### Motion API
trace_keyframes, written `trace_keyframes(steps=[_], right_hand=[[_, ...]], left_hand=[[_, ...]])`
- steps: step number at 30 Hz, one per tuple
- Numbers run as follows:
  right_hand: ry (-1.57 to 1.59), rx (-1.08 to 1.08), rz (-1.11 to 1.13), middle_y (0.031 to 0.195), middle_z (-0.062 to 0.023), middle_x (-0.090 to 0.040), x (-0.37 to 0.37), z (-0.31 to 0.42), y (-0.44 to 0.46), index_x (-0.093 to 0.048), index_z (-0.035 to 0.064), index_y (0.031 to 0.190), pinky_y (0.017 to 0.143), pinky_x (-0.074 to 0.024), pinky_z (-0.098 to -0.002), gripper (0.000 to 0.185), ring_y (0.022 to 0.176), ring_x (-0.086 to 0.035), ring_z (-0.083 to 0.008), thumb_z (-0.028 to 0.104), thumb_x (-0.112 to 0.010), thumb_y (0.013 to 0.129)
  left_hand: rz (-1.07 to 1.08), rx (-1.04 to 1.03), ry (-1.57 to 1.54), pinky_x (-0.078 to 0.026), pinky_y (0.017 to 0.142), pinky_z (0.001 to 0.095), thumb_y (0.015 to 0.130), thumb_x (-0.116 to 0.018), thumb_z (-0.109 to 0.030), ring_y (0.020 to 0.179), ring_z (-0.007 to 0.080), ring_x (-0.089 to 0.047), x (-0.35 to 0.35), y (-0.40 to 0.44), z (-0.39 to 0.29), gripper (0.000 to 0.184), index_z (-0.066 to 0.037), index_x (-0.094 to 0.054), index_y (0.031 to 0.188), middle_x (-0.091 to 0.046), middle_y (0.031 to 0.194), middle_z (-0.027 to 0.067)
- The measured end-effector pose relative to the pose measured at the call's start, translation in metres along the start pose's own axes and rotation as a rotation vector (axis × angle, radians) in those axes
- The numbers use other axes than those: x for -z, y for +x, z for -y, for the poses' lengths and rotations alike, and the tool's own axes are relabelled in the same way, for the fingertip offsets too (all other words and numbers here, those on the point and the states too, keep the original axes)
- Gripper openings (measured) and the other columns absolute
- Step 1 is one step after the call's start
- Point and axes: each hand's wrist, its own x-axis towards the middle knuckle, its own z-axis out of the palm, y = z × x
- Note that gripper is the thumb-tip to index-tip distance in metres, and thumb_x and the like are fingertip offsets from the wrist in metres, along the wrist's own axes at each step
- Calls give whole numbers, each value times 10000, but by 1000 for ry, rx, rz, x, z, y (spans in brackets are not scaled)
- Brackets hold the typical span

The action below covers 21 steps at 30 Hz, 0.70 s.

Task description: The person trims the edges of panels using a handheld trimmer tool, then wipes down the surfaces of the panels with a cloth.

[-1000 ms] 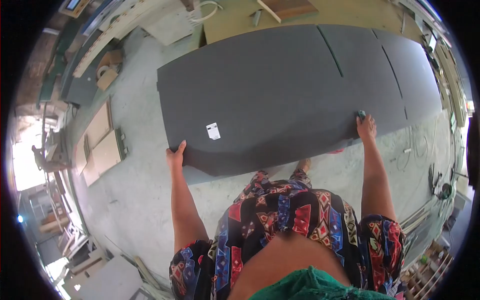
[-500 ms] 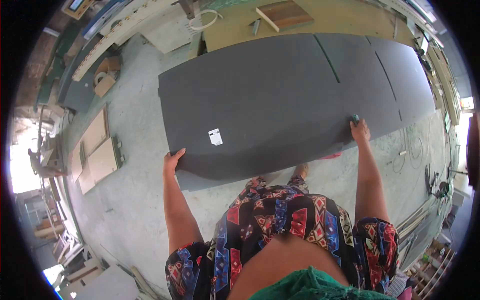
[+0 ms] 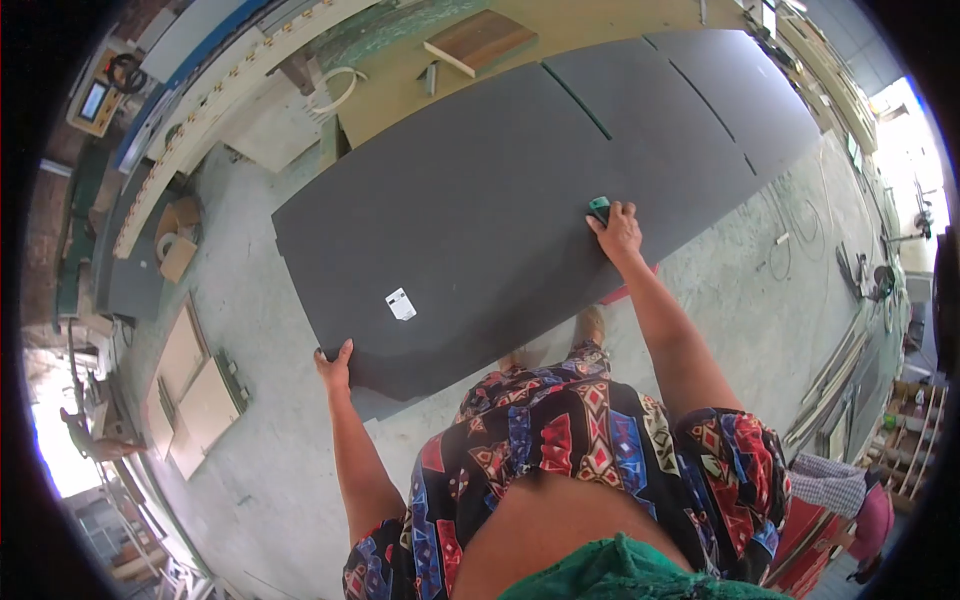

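Note:
A large dark grey panel [image 3: 480, 220] lies in front of me, tilted across the view, with narrow slots at its far right part. A white label [image 3: 400, 304] is stuck on its left part. My left hand [image 3: 335, 370] grips the panel's near left edge, thumb on the top face and fingers at the side. My right hand [image 3: 620, 235] is closed around a small green-and-dark tool [image 3: 599, 205] over the panel's near side. Its exact kind is hidden by the fingers.
A brown wood-grain board [image 3: 485, 42] and a small metal piece [image 3: 430, 78] lie on the yellowish table [image 3: 390, 100] behind. Cut boards [image 3: 205, 415] lie on the floor at left, near a cardboard box [image 3: 178, 250]. Another person [image 3: 850, 495] is at lower right.
My right hand has moved left and inward over the panel with the green-and-dark tool. The view has turned, so the panel appears more slanted. My left hand stays at the panel's edge.

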Motion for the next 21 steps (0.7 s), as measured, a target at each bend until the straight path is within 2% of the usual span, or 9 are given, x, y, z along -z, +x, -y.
trace_keyframes(steps=[2,3,5,6,8,13,15,19,21], right_hand=[[19,63,28,1160,-190,-474,0,1,-2,-482,20,1147,830,-491,-461,574,1003,-576,-397,447,-656,806],[38,83,27,1176,-190,-467,0,-1,-2,-475,9,1167,838,-488,-461,591,1010,-571,-398,438,-661,805],[25,85,39,1188,-188,-459,1,-4,-2,-457,5,1216,849,-486,-450,647,1023,-568,-393,474,-640,809],[14,106,63,1201,-186,-450,1,-5,0,-439,0,1265,860,-484,-440,704,1037,-566,-387,509,-620,813],[-4,99,77,1206,-182,-446,-1,-6,1,-416,-14,1297,868,-483,-436,741,1044,-562,-383,514,-613,815],[19,71,121,1229,-185,-423,4,5,-1,-411,-33,1276,868,-486,-443,710,1042,-555,-382,451,-651,814],[27,68,115,1227,-184,-423,2,6,-4,-409,-31,1277,864,-487,-443,706,1038,-554,-381,446,-649,815],[67,123,116,1197,-176,-432,5,11,-11,-412,-17,1272,856,-488,-441,644,1020,-554,-377,377,-649,821],[113,154,104,1173,-172,-437,6,14,-17,-422,-3,1245,855,-487,-441,579,1014,-554,-376,307,-656,816]], left_hand=[[-244,72,423,-387,968,509,656,-824,-400,1243,339,-427,-5,-18,-29,982,-101,-284,1420,-384,1379,207],[-235,56,425,-387,968,509,656,-824,-400,1243,339,-427,-9,-17,-36,982,-101,-284,1420,-384,1379,207],[-223,-157,548,-310,992,610,647,-818,-402,1351,356,-256,-20,-16,-49,1033,-210,-201,1453,-253,1464,180],[-212,-172,547,-310,992,610,647,-818,-402,1351,356,-256,-29,-20,-60,1033,-210,-201,1453,-253,1464,180],[-68,-378,537,-248,1022,634,653,-806,-400,1394,344,-161,-53,-34,-93,1026,-216,-198,1458,-265,1472,152],[212,-499,672,-167,1062,642,624,-804,-451,1419,350,-96,-125,-67,-155,1087,-196,-172,1472,-212,1511,143],[368,-550,771,-97,1071,652,598,-797,-522,1429,360,-22,-147,-73,-168,1182,-173,-107,1492,-139,1540,153],[470,-587,850,-14,1075,648,575,-788,-583,1432,349,67,-175,-78,-186,1267,-164,-33,1502,-24,1555,174],[490,-471,838,50,1068,641,531,-790,-628,1424,347,133,-182,-79,-194,1354,-162,33,1500,77,1545,206]])
